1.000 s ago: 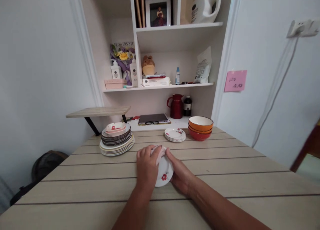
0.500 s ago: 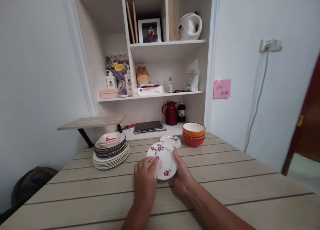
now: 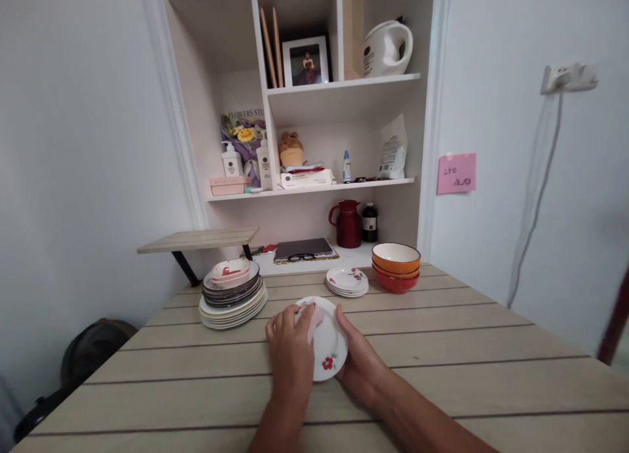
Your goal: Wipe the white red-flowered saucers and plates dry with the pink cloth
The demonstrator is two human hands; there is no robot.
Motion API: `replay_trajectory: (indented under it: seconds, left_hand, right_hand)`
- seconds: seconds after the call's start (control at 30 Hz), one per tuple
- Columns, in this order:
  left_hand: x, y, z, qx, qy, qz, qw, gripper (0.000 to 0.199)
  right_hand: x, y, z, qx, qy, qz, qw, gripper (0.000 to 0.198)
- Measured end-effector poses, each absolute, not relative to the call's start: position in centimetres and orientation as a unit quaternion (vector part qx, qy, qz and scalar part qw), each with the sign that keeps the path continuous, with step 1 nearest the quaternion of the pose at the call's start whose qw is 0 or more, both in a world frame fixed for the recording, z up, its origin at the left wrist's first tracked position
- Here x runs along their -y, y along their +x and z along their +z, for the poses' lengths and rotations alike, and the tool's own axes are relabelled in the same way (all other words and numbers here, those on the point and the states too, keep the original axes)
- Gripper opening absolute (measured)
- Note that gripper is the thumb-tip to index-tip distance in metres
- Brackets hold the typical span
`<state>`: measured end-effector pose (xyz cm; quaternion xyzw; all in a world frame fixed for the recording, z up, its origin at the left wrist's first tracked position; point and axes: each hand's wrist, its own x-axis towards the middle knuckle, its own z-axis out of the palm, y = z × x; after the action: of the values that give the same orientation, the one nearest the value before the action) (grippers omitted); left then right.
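Observation:
A small white plate [image 3: 330, 338] with red flowers is tilted up over the table in front of me. My right hand [image 3: 361, 361] grips it by the right edge, the thumb over the rim and the other fingers behind. My left hand [image 3: 291, 348] is closed on a pale pinkish wipe [image 3: 314, 319], pressed against the plate's upper left face. Fingers and wipe cover the flowers there. Beyond the plate, a short stack of matching flowered plates [image 3: 346, 280] lies on the table, touched by neither hand.
Right of the small stack stand nested orange and red bowls [image 3: 396, 267]. At the left is a pile of larger plates [image 3: 234, 302] topped by pink bowls [image 3: 230, 271], near a raised wooden stand [image 3: 196, 240]. Behind are a laptop [image 3: 303, 248], a red jug [image 3: 348, 223] and a shelf unit [image 3: 314, 189].
The held plate has come slightly lower, nearer to me. The left hand with the wipe has moved up the plate and now covers the upper flowers. The camera view has shifted left.

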<state>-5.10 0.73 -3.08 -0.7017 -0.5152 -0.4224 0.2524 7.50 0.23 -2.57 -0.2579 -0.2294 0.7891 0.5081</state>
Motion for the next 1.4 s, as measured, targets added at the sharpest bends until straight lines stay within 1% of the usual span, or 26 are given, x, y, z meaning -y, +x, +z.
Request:
replay_trajectory:
  seconds: [0.1, 0.17, 0.3, 0.4, 0.57, 0.63, 0.7, 0.8, 0.93, 1.0, 1.07, 1.23, 1.4]
  left_hand:
    - [-1.2, -6.0, -3.0, 0.571, -0.674, -0.400, 0.242, 0.033]
    - [-1.3, -6.3, -3.1, 0.577, -0.678, -0.392, 0.230, 0.032]
    - [-0.9, -5.6, -3.2, 0.522, -0.712, -0.420, 0.210, 0.033]
    - [0.1, -4.4, -3.3, 0.471, -0.741, -0.439, 0.189, 0.037]
    - [1.3, -2.8, -3.5, 0.367, -0.816, -0.422, 0.142, 0.042]
    - [1.3, -2.7, -3.5, 0.343, -0.834, -0.412, 0.133, 0.042]
    - [1.0, -3.0, -3.3, 0.352, -0.830, -0.409, 0.138, 0.042]
    - [0.4, -3.9, -3.1, 0.408, -0.795, -0.417, 0.164, 0.040]
    - [-0.5, -5.3, -3.2, 0.497, -0.738, -0.418, 0.186, 0.037]
    - [-0.9, -5.8, -3.5, 0.535, -0.716, -0.410, 0.181, 0.038]
    - [-1.1, -5.9, -3.7, 0.556, -0.706, -0.405, 0.169, 0.039]
    - [-1.2, -5.6, -3.8, 0.537, -0.733, -0.400, 0.118, 0.045]
    - [-0.2, -4.7, -4.2, 0.460, -0.797, -0.390, 0.040, 0.051]
  right_hand:
    - [-0.6, 7.7, -2.7, 0.209, -0.260, 0.782, 0.526, 0.058]
    - [-0.9, 8.2, -2.6, 0.189, -0.266, 0.769, 0.550, 0.056]
    - [-1.5, 9.5, -2.1, 0.161, -0.260, 0.734, 0.606, 0.053]
    - [-1.5, 10.0, -1.8, 0.175, -0.237, 0.727, 0.621, 0.055]
    - [-1.3, 10.2, -1.4, 0.200, -0.225, 0.752, 0.587, 0.068]
    - [-1.3, 10.4, -1.3, 0.216, -0.222, 0.757, 0.576, 0.070]
    - [-1.4, 10.7, -1.1, 0.233, -0.230, 0.747, 0.578, 0.065]
    - [-1.4, 10.8, -1.0, 0.243, -0.261, 0.734, 0.579, 0.058]
    - [-0.9, 9.8, -1.3, 0.239, -0.318, 0.745, 0.535, 0.059]
    - [-0.7, 9.3, -1.6, 0.241, -0.329, 0.754, 0.515, 0.059]
    - [-0.7, 9.0, -1.7, 0.240, -0.325, 0.758, 0.512, 0.056]
    - [-1.1, 9.1, -2.0, 0.216, -0.328, 0.755, 0.526, 0.054]
    - [-1.8, 9.7, -2.1, 0.195, -0.285, 0.757, 0.555, 0.052]
